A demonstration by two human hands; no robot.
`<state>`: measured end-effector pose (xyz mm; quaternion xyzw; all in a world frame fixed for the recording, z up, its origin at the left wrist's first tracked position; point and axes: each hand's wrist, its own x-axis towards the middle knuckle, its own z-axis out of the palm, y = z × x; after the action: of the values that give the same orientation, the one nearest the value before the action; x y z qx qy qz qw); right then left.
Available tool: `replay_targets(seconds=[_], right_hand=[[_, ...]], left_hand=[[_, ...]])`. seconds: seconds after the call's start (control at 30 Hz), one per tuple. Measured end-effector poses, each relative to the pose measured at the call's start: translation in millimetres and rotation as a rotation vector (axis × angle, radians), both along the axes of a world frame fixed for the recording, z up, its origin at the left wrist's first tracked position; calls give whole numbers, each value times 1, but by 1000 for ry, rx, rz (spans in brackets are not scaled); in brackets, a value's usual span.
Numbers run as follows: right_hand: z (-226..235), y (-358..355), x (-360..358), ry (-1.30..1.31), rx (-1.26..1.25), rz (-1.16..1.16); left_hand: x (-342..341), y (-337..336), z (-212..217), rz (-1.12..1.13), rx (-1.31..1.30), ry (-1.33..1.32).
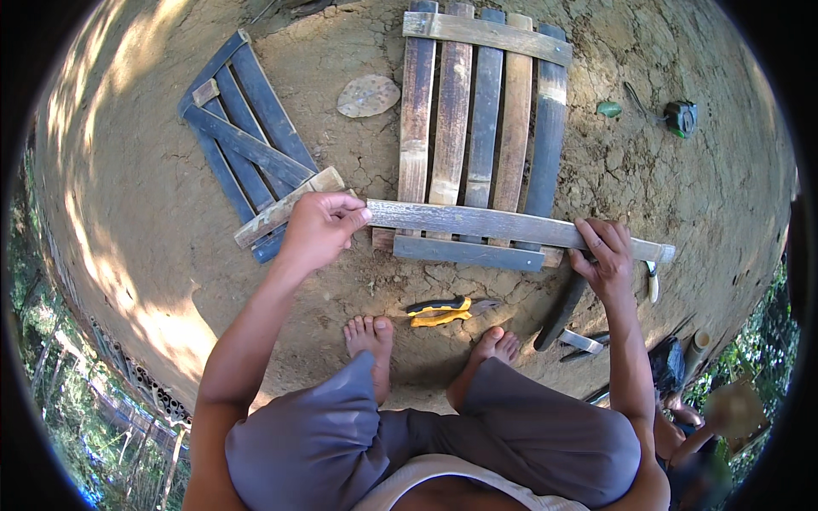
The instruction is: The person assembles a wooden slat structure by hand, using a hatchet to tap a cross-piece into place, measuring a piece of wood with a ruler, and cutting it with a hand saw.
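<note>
A long, weathered wooden slat (477, 222) lies crosswise over the near end of a panel of bamboo strips (415, 128). My left hand (322, 228) pinches the slat's left end between thumb and fingers. Near its other end, my right hand (607, 254) grips the same slat, fingers over the top. A dark, curved handle-like piece (562, 312) runs down from beneath the right hand; whether that hand also holds it, I cannot tell. One dark blue strip (467, 253) crosses the panel's near end, and a brown crosspiece (498, 36) spans its far end.
A second, smaller slatted frame (247, 128) lies at the left. Yellow-and-black pliers (443, 311) rest between my feet. A metal-ended tool (581, 341) and a white-handled item (653, 283) lie right. Farther off are a dry leaf (368, 95) and a dark bundle (681, 117). Someone sits lower right.
</note>
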<state>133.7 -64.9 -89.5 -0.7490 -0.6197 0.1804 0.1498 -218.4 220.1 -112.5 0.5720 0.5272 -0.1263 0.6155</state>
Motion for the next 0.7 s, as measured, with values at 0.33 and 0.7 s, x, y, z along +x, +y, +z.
replay_targets(seconds=[0.33,0.7], right_hand=[[0,-3,4,14,13,-20],[-5,-11,5,5,111,-25]], left_hand=[[0,-3,-1,30,25,5],[5,-8,6,29,56,-16]])
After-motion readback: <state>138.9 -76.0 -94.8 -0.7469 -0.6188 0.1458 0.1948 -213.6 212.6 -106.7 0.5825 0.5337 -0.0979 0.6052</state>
